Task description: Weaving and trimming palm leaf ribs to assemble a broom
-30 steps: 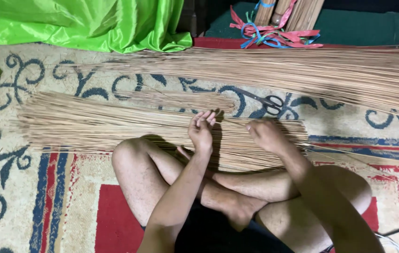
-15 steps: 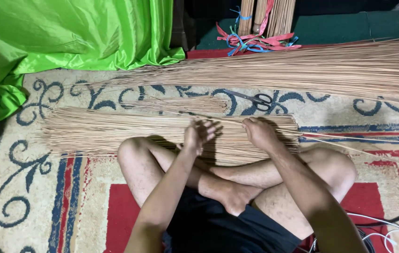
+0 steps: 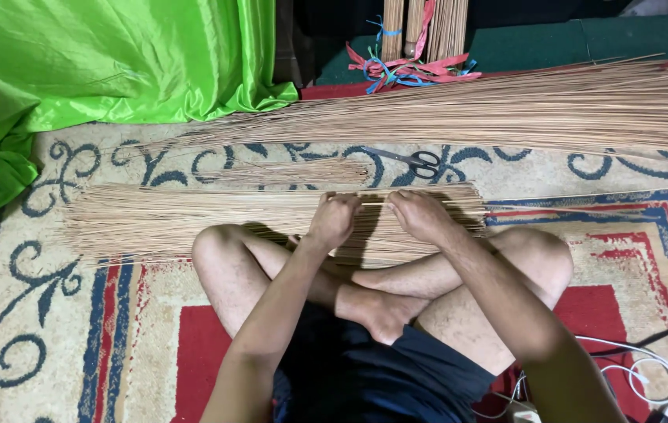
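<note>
1. The left hand rests on the near bundle of thin sticks, fingers curled down and pinching a few of them at the bundle's top edge.
2. The right hand lies just at its 3 o'clock, fingers bent over the same sticks, gripping them.
3. The bundle lies flat on the patterned rug, at 12 o'clock from the person's crossed legs.
4. Scissors lie at 12 o'clock of the right hand, near it.
5. A larger heap of sticks lies beyond; green cloth sits at 10 o'clock.
</note>
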